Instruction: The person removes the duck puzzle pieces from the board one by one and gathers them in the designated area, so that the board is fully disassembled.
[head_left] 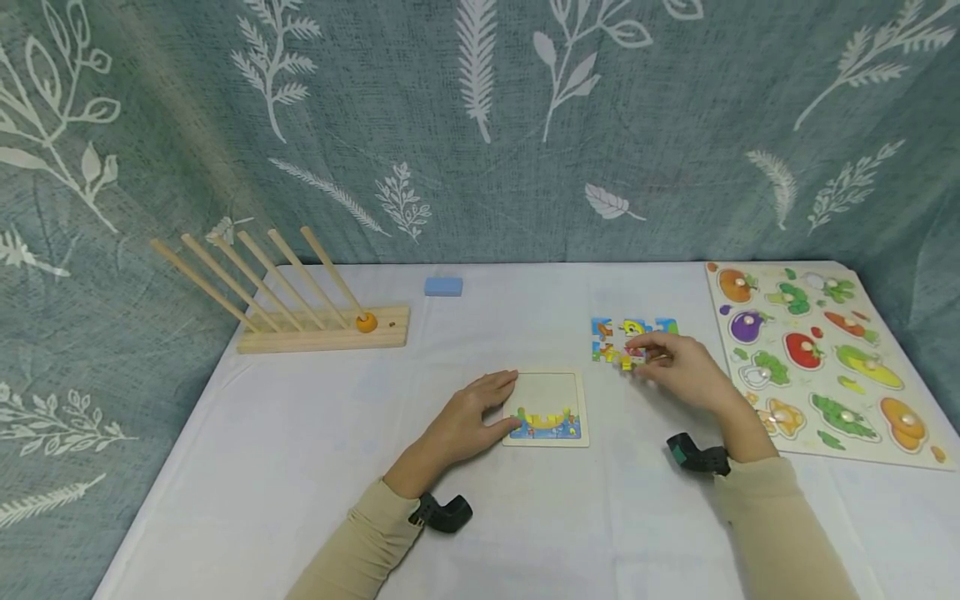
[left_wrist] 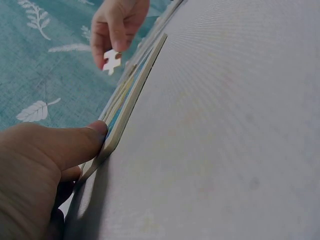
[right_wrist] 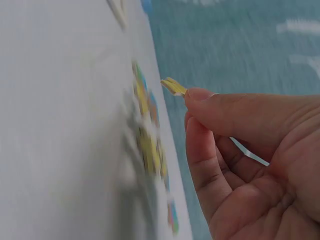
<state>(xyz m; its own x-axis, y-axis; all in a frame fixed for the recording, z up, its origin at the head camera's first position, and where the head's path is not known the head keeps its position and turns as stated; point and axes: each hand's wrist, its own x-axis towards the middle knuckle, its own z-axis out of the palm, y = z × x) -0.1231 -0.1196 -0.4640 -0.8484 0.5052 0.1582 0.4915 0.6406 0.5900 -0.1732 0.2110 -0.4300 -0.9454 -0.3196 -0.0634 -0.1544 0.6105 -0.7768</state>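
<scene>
Jigsaw piece [right_wrist: 172, 86]: pinched by the right hand [head_left: 686, 373], raised off the table; its pale back shows in the left-wrist view, and I cannot tell its long axis.
Right hand: thumb and forefinger closed together on that one piece, above the loose pieces [head_left: 602, 327].
Puzzle tray [head_left: 583, 408]: flat on the table at about 8 o'clock from the held piece in the head view — near, but not touching it.
Left hand [head_left: 467, 421]: nearer the tray, at its 9 o'clock edge, fingers loosely extended, thumb spread over the rim; nothing lifted.
Fitted pieces [head_left: 551, 431]: a blue-and-yellow strip along the tray's 6 o'clock side, running 9 to 3.
Vegetable peg puzzle [head_left: 870, 452]: at 3 o'clock from the right hand.
Wooden peg rack [head_left: 322, 337]: near 10 o'clock from the tray, an orange bead [head_left: 366, 322] on its rightmost peg.
Blue block [head_left: 443, 287]: around 11 o'clock from the tray.
</scene>
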